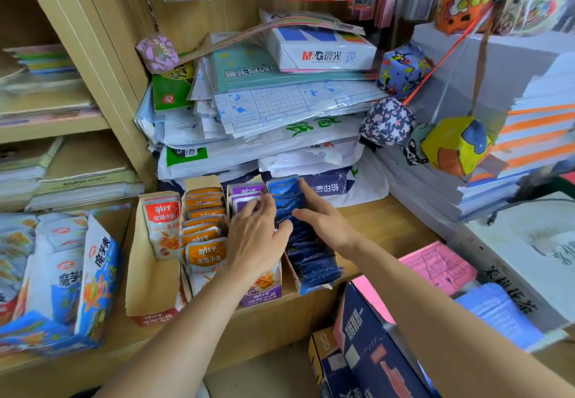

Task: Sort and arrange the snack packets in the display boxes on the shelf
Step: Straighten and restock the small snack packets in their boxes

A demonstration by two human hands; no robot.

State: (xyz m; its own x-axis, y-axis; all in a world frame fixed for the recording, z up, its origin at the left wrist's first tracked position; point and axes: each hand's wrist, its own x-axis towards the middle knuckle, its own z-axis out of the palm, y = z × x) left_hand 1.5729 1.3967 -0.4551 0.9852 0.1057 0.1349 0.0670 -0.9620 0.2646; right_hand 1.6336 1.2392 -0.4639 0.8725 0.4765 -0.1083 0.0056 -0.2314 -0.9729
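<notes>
Four narrow display boxes stand side by side on the wooden shelf (pixel 389 223). The leftmost box (pixel 146 273) holds a red packet (pixel 161 226) at its back. Beside it runs a row of orange packets (pixel 203 226), then purple packets (pixel 245 193), then blue packets (pixel 311 260). My left hand (pixel 258 238) lies over the purple row, fingers on the purple packets and thumb against the blue ones. My right hand (pixel 323 217) rests with straight fingers on the far end of the blue row. Much of the purple row is hidden under my left hand.
A big blue and white snack box (pixel 71 276) sits at the left on the shelf. Stacked paper packs and plastic sleeves (pixel 264 111) rise behind the boxes. Fabric balls (pixel 457 145) hang at the right. Dark blue cartons (pixel 367 348) and pink paper (pixel 435 267) lie below right.
</notes>
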